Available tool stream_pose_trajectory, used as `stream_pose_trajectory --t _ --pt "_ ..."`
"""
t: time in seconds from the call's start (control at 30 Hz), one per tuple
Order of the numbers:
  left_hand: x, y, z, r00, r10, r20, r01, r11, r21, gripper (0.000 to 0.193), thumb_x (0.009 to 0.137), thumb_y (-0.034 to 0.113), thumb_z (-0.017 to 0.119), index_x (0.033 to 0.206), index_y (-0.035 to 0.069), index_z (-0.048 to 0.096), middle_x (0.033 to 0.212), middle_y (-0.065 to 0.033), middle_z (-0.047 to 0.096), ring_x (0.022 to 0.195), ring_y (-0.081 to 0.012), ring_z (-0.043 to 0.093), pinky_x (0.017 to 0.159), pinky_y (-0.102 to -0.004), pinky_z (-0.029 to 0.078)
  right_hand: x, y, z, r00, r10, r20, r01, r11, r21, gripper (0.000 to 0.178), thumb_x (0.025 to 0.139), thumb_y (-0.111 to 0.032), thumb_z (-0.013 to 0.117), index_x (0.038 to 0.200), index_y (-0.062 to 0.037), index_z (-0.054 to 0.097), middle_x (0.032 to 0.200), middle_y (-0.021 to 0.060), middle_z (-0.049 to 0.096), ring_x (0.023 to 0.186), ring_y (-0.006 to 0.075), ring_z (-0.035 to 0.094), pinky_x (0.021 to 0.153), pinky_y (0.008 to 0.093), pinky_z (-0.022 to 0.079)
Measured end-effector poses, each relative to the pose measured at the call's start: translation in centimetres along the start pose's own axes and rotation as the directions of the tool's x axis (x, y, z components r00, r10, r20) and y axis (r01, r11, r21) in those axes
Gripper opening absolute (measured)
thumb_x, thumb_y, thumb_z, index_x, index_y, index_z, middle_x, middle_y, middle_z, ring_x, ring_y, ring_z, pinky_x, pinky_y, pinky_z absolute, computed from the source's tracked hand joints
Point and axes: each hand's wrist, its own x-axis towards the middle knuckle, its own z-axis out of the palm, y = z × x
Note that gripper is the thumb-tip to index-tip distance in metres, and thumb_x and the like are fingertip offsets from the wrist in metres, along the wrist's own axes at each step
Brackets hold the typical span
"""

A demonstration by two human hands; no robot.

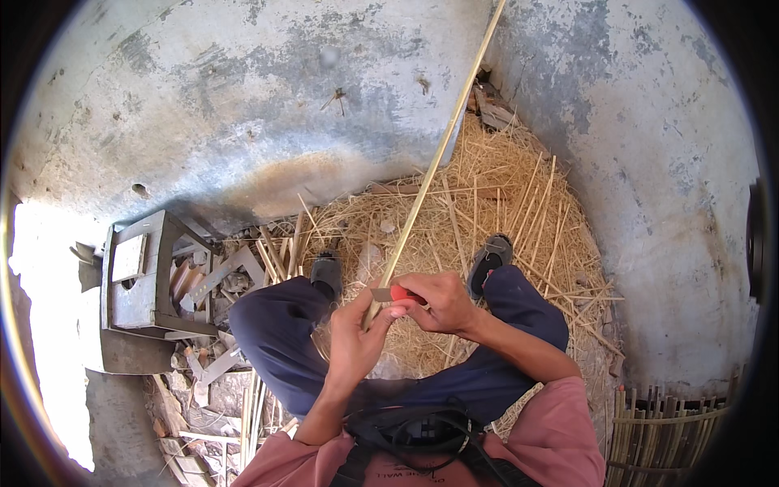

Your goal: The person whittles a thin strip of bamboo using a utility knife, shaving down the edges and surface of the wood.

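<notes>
A long pale bamboo strip (438, 154) runs from my lap up to the top of the picture, against the corner of the grey walls. My left hand (355, 337) is shut on its lower end, thumb along the strip. My right hand (438, 300) grips a knife with a red handle (403, 294), and its grey blade (381, 294) lies across the strip just above my left thumb. Both hands sit between my knees, which are in dark blue trousers.
A heap of straw-coloured bamboo shavings and thin strips (503, 211) covers the floor around my shoes. A grey wooden stool frame (150, 276) stands at the left among rubble and wood offcuts. A woven bamboo piece (661, 426) lies at the lower right.
</notes>
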Motion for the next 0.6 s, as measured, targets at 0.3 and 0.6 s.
stream_pose_trajectory --t 0.3,0.6 --pt "0.1 0.0 0.3 0.995 0.088 -0.054 -0.084 0.994 0.064 0.068 0.096 0.015 0.082 0.155 0.0 0.052 0.109 -0.0135 0.078 0.098 -0.0068 0.065 0.083 -0.0262 0.057 0.3 0.1 -0.7 0.995 0.039 0.096 -0.042 0.999 0.025 0.026 0.093 -0.023 0.075 0.109 -0.002 0.071 0.081 0.0138 0.071 0.065 0.0329 0.07 0.056 0.0389 0.053" --pt "0.3 -0.9 -0.3 0.997 0.075 -0.027 -0.076 0.996 -0.053 0.07 0.092 0.01 0.085 0.153 0.0 0.054 0.114 -0.011 0.077 0.1 -0.0071 0.064 0.087 -0.0261 0.057 1.0 -0.2 -1.8 0.988 0.032 0.148 -0.053 0.989 0.138 0.029 0.095 -0.019 0.071 0.116 -0.0001 0.069 0.089 0.0176 0.07 0.071 0.0337 0.07 0.061 0.0401 0.054"
